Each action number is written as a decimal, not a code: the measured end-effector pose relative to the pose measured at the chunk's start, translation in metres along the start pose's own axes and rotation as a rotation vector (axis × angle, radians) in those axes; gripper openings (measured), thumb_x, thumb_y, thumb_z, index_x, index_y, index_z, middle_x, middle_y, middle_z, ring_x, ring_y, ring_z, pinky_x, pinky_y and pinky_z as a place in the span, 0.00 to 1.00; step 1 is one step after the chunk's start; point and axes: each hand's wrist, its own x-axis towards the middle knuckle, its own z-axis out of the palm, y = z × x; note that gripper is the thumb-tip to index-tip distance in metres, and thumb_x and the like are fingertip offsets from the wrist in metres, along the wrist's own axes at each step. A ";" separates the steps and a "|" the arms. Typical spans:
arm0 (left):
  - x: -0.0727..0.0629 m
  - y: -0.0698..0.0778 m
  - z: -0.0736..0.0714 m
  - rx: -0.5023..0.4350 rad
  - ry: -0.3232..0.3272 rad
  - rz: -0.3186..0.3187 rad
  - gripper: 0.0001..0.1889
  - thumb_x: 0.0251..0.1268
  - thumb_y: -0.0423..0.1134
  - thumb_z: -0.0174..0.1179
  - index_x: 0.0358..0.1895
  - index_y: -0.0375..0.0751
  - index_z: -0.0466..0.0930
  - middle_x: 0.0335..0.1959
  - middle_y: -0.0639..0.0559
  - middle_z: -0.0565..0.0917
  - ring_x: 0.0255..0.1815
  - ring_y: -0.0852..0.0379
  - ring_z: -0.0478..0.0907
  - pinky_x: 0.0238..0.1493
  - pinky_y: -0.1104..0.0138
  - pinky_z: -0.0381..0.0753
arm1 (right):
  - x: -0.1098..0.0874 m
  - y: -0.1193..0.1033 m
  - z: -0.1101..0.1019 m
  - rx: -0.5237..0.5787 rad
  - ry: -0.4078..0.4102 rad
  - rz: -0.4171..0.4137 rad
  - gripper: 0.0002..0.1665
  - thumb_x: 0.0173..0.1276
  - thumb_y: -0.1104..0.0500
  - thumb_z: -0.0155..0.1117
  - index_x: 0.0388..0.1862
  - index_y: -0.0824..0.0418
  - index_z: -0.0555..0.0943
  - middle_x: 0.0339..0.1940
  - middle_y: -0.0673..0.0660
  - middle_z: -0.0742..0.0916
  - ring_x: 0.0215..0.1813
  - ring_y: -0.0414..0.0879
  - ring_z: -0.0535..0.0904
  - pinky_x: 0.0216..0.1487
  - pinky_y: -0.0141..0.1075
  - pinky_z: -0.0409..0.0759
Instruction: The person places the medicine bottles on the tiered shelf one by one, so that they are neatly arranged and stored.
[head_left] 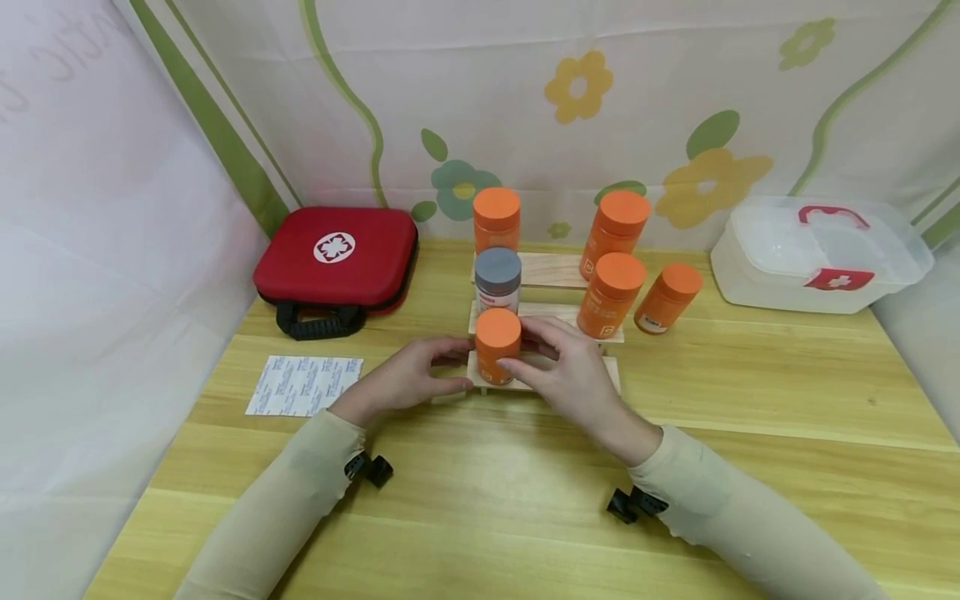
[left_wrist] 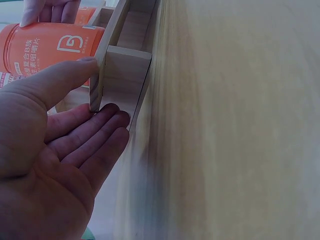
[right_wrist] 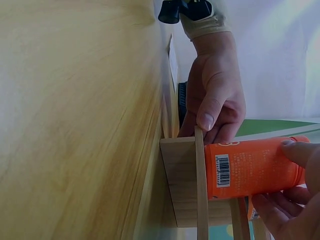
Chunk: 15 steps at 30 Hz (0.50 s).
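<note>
An orange pill bottle [head_left: 498,350] stands upright at the left end of the lowest step of a tiered wooden rack [head_left: 609,375]. My right hand [head_left: 581,379] grips this bottle between thumb and fingers from its right side. At the rack's left end, my left hand [head_left: 408,375] holds the lowest step, thumb at its edge and fingers beside and below. In the left wrist view, the left thumb [left_wrist: 75,75] touches the board. Right behind the gripped bottle, a grey-capped bottle [head_left: 498,275] stands on the middle step.
Other orange bottles stand on the rack: one [head_left: 497,218] at top left, one [head_left: 617,229] at top right, one [head_left: 611,293] at middle right. Another orange bottle [head_left: 667,298] stands on the table. Around are a red first-aid case [head_left: 337,258], a printed sheet [head_left: 303,385] and a white box [head_left: 821,254].
</note>
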 end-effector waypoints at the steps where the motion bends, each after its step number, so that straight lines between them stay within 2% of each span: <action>1: 0.000 0.000 0.000 -0.001 0.001 -0.002 0.33 0.72 0.43 0.73 0.77 0.45 0.76 0.73 0.49 0.82 0.73 0.49 0.80 0.79 0.50 0.76 | 0.000 0.000 0.000 -0.011 0.002 -0.005 0.33 0.64 0.67 0.82 0.68 0.69 0.83 0.64 0.65 0.87 0.65 0.58 0.87 0.63 0.40 0.88; 6: 0.000 -0.001 0.000 -0.001 0.000 -0.008 0.33 0.72 0.44 0.73 0.78 0.45 0.76 0.73 0.49 0.82 0.73 0.49 0.80 0.79 0.49 0.75 | -0.001 0.001 0.001 -0.052 0.015 -0.040 0.31 0.64 0.67 0.82 0.66 0.70 0.84 0.62 0.65 0.88 0.63 0.58 0.88 0.62 0.41 0.89; 15: 0.001 0.000 0.000 0.005 -0.002 -0.027 0.33 0.72 0.44 0.74 0.77 0.46 0.76 0.73 0.51 0.83 0.73 0.49 0.80 0.80 0.49 0.75 | 0.000 0.003 0.002 -0.042 0.015 -0.068 0.30 0.63 0.68 0.82 0.64 0.70 0.84 0.61 0.65 0.87 0.62 0.58 0.88 0.63 0.42 0.89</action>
